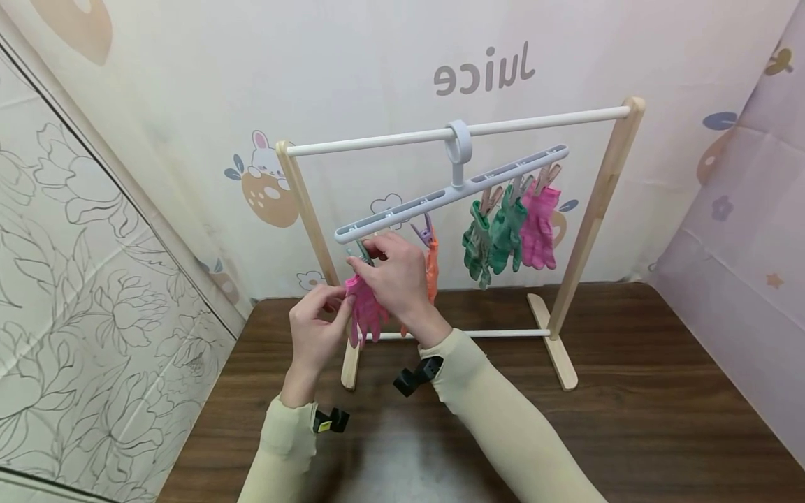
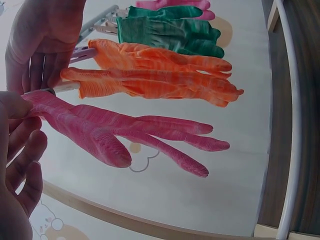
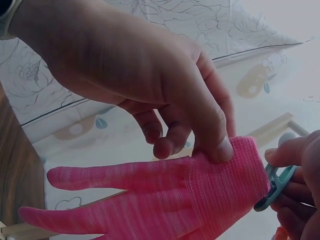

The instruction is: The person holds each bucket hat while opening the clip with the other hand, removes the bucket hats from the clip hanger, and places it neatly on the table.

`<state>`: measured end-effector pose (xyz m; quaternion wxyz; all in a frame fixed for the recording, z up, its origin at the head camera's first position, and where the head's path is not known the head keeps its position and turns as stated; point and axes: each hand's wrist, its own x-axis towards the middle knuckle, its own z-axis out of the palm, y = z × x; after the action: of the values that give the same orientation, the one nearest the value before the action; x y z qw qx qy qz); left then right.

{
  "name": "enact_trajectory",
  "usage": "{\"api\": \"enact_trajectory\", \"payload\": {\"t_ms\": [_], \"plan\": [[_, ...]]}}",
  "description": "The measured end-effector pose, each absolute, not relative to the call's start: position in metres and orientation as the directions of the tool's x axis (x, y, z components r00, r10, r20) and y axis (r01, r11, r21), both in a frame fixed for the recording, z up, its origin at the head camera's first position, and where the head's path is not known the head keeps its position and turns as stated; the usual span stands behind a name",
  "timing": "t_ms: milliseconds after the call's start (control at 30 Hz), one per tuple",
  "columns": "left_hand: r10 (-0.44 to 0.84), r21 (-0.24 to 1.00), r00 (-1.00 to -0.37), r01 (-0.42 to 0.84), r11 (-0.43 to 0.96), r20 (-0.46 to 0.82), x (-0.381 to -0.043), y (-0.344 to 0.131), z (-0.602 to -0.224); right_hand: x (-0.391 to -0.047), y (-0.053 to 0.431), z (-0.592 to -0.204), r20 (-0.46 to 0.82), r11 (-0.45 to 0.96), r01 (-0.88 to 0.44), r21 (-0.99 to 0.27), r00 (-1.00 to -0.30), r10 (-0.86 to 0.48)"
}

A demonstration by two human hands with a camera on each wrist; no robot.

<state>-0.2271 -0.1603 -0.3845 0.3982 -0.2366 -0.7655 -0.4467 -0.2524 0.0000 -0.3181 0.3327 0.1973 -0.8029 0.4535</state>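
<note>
My left hand [image 1: 317,321] pinches the cuff of a pink knit glove [image 1: 367,311] between thumb and fingers. At the same cuff, my right hand [image 1: 399,269] grips a teal-green clothespin [image 3: 280,187], thumb on one side and fingers on the other. The clothespin's jaws are right at the cuff edge, and the glove's fingers hang downward. Both hands work just under the low left end of a grey clip hanger [image 1: 458,187]. Close beside the right hand, orange gloves [image 2: 150,85] hang from clips, one of them purple.
The hanger tilts on the white top rod [image 1: 547,121] of a wooden-legged rack [image 1: 591,216]. On its higher right side hang green gloves [image 1: 506,237] and another pink glove [image 1: 539,230]. A brown wooden table [image 1: 629,391] lies below, with printed curtains behind and at the sides.
</note>
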Motion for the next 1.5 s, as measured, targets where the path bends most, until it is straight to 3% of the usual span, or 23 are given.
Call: {"api": "enact_trajectory", "payload": {"t_ms": [700,1067,1500], "plan": [[-0.016,0.521,-0.591,0.698,0.492,0.807,-0.222,-0.167,-0.394,-0.253,0.002,-0.318,0.72,0.476,-0.627,-0.616,-0.693,0.019],[-0.085,0.574,-0.618,0.659,0.486,0.781,-0.216,-0.177,-0.407,-0.252,0.004,-0.319,0.691,0.457,-0.612,-0.645,-0.723,0.008],[-0.079,0.604,-0.652,0.641,0.473,0.754,-0.202,-0.189,-0.414,-0.252,0.003,-0.322,0.659,0.457,-0.583,-0.672,-0.752,0.011]]}}
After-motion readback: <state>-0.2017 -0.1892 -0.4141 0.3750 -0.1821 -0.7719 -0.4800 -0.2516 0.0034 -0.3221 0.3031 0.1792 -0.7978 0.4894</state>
